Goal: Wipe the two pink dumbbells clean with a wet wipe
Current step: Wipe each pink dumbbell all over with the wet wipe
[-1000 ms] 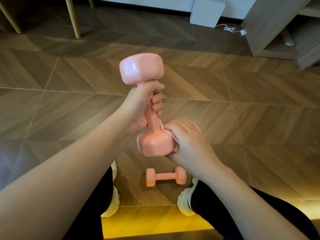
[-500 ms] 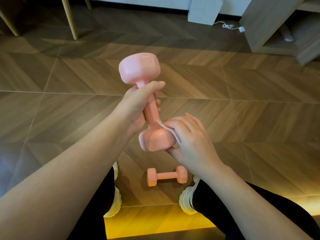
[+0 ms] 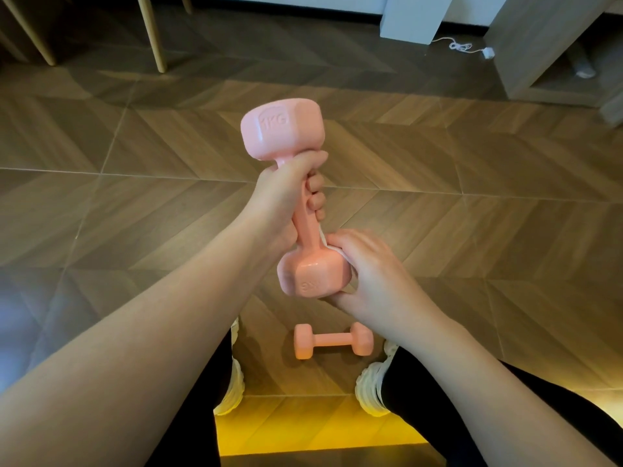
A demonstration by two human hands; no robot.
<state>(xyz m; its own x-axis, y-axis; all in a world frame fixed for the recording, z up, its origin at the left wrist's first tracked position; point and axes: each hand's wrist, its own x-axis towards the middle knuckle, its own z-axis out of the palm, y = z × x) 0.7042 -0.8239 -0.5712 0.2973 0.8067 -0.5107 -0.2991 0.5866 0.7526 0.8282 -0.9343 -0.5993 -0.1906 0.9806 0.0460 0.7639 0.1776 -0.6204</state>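
**One hand steadies, the other wipes**

The left hand (image 3: 286,197) is curled tight round the upper handle of the dumbbell (image 3: 305,230), holding it upright so the lower head is free for cleaning. Just beneath it, the right hand (image 3: 374,274) curls round that lower head, pinning a white wipe (image 3: 323,239) against its side; only an edge of the wipe shows. The second dumbbell (image 3: 332,341) lies on the floor below both hands, probably awaiting its turn.

Floor (image 3: 472,230) (seemingly wood) bears pink dumbbell (image 3: 332,341).
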